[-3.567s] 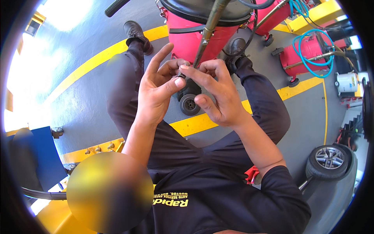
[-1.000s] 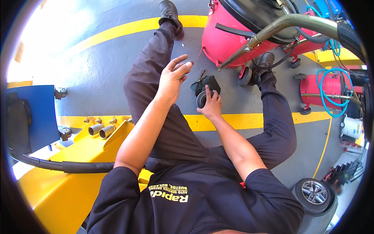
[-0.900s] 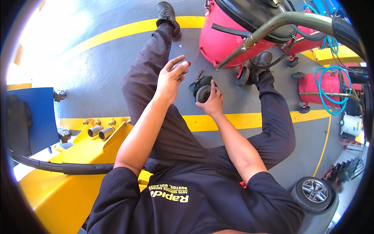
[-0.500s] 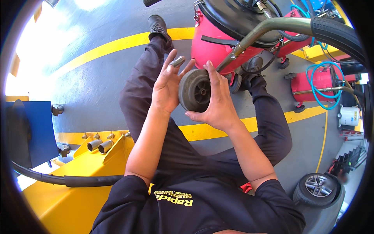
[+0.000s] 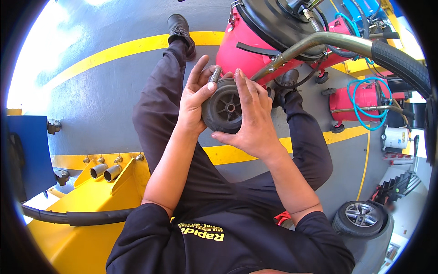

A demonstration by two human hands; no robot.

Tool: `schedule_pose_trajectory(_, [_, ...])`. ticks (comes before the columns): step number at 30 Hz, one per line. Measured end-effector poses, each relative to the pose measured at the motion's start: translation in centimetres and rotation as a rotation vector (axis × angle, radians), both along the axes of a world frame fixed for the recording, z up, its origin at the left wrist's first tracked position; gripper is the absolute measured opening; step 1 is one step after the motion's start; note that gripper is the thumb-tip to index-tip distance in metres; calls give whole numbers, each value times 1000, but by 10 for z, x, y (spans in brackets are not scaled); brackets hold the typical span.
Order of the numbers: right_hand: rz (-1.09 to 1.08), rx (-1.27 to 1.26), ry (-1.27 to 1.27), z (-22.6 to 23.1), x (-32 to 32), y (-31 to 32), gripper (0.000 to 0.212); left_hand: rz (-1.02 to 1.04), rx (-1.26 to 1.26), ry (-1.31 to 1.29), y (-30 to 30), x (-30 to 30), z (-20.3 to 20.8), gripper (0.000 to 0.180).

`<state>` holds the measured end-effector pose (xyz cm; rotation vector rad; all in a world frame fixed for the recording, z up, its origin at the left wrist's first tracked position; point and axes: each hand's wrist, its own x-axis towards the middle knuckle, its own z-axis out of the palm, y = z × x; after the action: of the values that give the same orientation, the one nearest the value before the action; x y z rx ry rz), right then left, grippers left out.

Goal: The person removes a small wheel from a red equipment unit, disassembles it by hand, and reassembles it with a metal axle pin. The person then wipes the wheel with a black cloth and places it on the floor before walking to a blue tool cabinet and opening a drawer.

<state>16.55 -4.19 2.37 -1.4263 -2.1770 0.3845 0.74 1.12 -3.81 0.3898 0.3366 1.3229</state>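
Note:
My right hand (image 5: 256,116) grips a small black caster wheel (image 5: 218,113) with a spoked hub and a bore in its middle, fingers over the top and thumb under the lower rim. My left hand (image 5: 192,104) pinches a short metal cylinder (image 5: 216,74) between thumb and fingers, just above the wheel's upper left rim. That hand's palm side lies close along the tread; I cannot tell if it touches. Beyond both hands stands a red drum (image 5: 230,55) with a black lid (image 5: 273,34) and a bent metal handle (image 5: 319,40).
On the left is a yellow steel frame (image 5: 82,205) with a black hose (image 5: 98,218) across it, beside a blue panel (image 5: 32,150). A second red tank (image 5: 353,100) with a teal hose stands at right. A car wheel (image 5: 362,217) lies at lower right.
My left thumb has closed onto the metal cylinder, which is now more upright. The left fingers have curled in. Both hands and the caster wheel shifted slightly left as the view moved.

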Motion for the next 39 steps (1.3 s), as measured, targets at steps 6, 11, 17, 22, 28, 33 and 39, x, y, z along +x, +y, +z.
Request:
schedule_pose_trajectory(6, [23,92,-11,1,1,0,133,-5,-40,-21,-2,4,-1,74])
schedule_pose_trajectory(11, [26,152,-35,0,7,0,130,3,-5,18,-7,11,1,77])
schedule_pose_trajectory(17, [12,107,-54,4,9,-5,125,28,29,34,-8,10,3,78])
schedule_pose_trajectory(22, [18,130,-15,-4,17,-18,104,17,-57,8,-9,11,5,76])
schedule_pose_trajectory(28, [-18,113,-277,-3,19,-31,80,53,-69,-45,-8,11,5,73])
schedule_pose_trajectory(33, [20,146,-351,-2,25,-27,79,58,-94,-42,-10,13,6,71])
schedule_pose_trajectory(39, [104,171,-363,8,28,-21,77,52,-143,-22,-12,13,8,70])
